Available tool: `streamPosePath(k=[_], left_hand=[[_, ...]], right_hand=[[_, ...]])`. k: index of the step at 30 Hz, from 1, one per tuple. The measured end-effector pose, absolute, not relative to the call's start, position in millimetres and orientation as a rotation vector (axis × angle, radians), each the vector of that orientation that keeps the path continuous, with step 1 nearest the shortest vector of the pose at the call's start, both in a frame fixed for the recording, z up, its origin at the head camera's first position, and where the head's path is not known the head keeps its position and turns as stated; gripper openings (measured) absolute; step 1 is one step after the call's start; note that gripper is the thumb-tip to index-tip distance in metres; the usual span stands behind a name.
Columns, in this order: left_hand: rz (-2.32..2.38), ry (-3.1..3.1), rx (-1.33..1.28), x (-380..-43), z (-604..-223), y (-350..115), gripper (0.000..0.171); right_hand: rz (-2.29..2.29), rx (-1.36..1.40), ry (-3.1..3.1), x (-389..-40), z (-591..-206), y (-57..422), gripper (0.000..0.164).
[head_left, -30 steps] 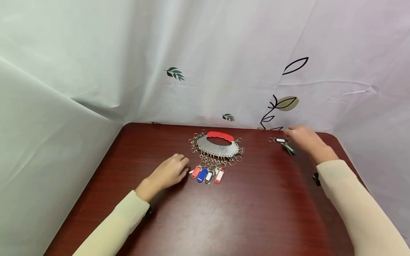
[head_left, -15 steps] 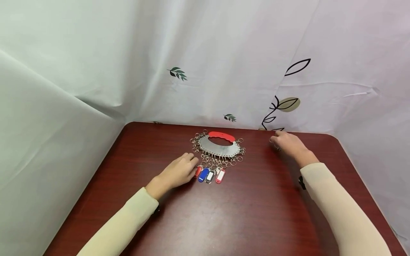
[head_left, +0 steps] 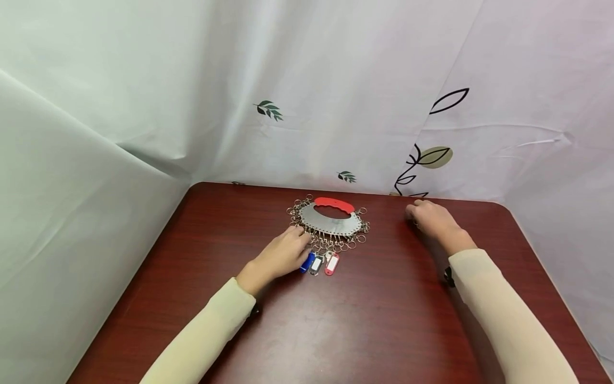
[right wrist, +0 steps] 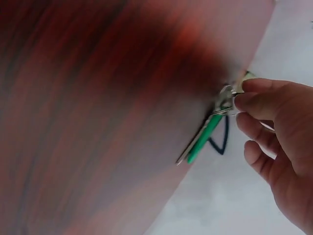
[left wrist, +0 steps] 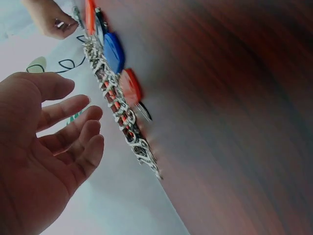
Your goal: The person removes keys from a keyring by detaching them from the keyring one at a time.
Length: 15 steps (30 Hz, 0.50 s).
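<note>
A curved metal key holder with a red handle lies on the table, fringed with small clips and rings. Along its front edge hang a blue key tag, a black one and a red one. My left hand hovers over the left tags, its fingers loosely bent and holding nothing; an orange-red tag shows near it in the left wrist view. At the right back, my right hand pinches a key ring between thumb and forefinger. A green key tag and a key dangle from it.
The dark red-brown table runs back to a pale cloth curtain with leaf prints. More curtain stands along both sides.
My right hand has come left over the loose keys and taken hold of their ring. My left hand has moved right and hides the leftmost red tag in the head view.
</note>
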<state>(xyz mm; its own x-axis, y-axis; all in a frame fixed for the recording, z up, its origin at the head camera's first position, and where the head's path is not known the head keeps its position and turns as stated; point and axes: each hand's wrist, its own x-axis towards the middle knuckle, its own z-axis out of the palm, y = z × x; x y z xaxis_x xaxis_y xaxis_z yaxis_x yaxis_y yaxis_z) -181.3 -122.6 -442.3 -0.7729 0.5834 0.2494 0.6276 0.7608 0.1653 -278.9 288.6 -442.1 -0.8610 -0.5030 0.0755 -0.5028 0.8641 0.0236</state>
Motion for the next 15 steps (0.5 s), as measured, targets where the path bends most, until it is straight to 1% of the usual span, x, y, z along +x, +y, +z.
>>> streamPosePath(k=[5,11,15], left_hand=[[-0.413,-2.844,-0.893,-184,-443,-112,0.012],[-0.496,-2.917,-0.836,-188,-444,-100,0.014],[-0.573,-2.942,-0.814,-189,-445,-95,0.011]], right_hand=[[0.167,0.784,-2.931,-272,-437,275,0.016],[0.263,0.872,-2.824,-263,-431,246,0.014],[0.339,0.945,-2.764,-256,-429,224,0.010]])
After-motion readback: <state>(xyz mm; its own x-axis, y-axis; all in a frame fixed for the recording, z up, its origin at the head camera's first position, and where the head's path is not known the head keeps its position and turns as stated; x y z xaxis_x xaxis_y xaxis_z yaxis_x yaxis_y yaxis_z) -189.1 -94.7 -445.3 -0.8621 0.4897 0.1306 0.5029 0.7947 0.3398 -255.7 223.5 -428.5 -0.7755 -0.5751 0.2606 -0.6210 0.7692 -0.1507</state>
